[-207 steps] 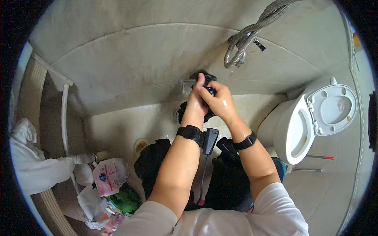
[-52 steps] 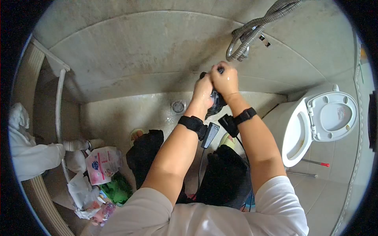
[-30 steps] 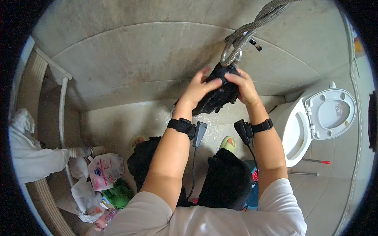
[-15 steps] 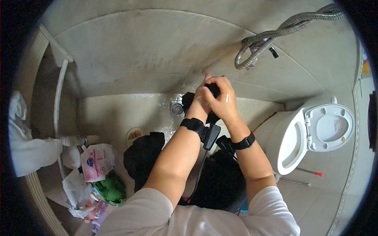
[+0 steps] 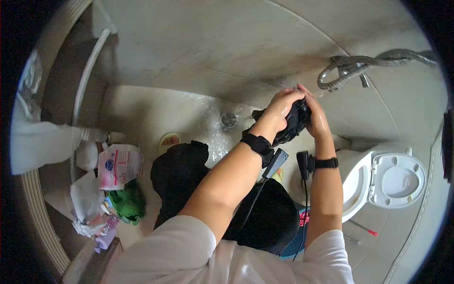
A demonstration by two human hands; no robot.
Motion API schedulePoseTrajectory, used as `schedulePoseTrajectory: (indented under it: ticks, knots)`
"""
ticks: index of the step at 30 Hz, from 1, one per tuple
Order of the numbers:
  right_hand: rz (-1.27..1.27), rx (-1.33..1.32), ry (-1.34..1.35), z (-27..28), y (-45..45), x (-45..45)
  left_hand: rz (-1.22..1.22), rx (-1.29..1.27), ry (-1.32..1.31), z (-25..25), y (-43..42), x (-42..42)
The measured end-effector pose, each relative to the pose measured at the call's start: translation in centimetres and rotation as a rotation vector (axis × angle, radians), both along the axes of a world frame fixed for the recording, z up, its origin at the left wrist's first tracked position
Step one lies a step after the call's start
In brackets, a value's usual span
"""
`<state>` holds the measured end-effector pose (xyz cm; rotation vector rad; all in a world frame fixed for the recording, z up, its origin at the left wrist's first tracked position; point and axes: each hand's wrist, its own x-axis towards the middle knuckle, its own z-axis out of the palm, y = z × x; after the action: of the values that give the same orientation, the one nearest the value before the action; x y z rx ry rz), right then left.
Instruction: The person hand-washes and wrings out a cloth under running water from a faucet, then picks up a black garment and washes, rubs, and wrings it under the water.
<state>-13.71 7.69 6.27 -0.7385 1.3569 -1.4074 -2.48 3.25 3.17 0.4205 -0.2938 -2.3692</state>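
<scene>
A dark, wet, bunched cloth (image 5: 294, 122) is squeezed between my two hands in front of the tiled wall. My left hand (image 5: 281, 110) wraps it from the left, with fingers curled over its top. From the other side my right hand (image 5: 316, 117) presses against it, and the fingertips of both hands meet above. Part of the cloth hangs below and behind the left wrist. Both hands glisten with water. Exactly what garment or cloth it is, I cannot tell.
Water spreads on the floor around a drain (image 5: 228, 119). A metal shower hose (image 5: 345, 71) hangs on the wall. At the right stands a white toilet (image 5: 362, 182). Pink-and-white packaging (image 5: 118, 165) and a green bag (image 5: 127, 203) lie left. A blue basin (image 5: 295, 244) is beside my legs.
Both hands have shifted right with the dark cloth, and more of it shows between them. My right hand has turned more upright. The view has tilted, and more water shows near the drain.
</scene>
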Motion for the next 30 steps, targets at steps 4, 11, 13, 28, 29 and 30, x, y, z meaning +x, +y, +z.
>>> schedulePoseTrajectory:
  ticks: [4,11,13,28,29,30]
  knots:
    - [0.06,-0.167,1.051,1.8,1.2,4.2,0.076,0.271,0.084,-2.3,-1.1,-0.6]
    - [-0.07,-0.099,1.32,0.8,-1.1,5.8,0.127,0.226,0.004,-2.2,1.0,-1.0]
    - [-0.082,-0.012,1.274,0.6,-1.9,4.4,0.056,0.083,-0.154,-2.9,0.4,-1.6]
    - [0.189,0.243,0.649,3.0,2.5,0.9,0.13,-0.355,-0.32,1.7,-0.3,0.5]
    - [0.151,0.197,0.574,2.8,2.4,0.4,0.138,-0.362,-0.315,1.8,-0.7,0.6]
    - [0.095,0.126,0.431,3.3,2.3,0.4,0.108,-0.44,-0.266,1.6,-0.9,0.8]
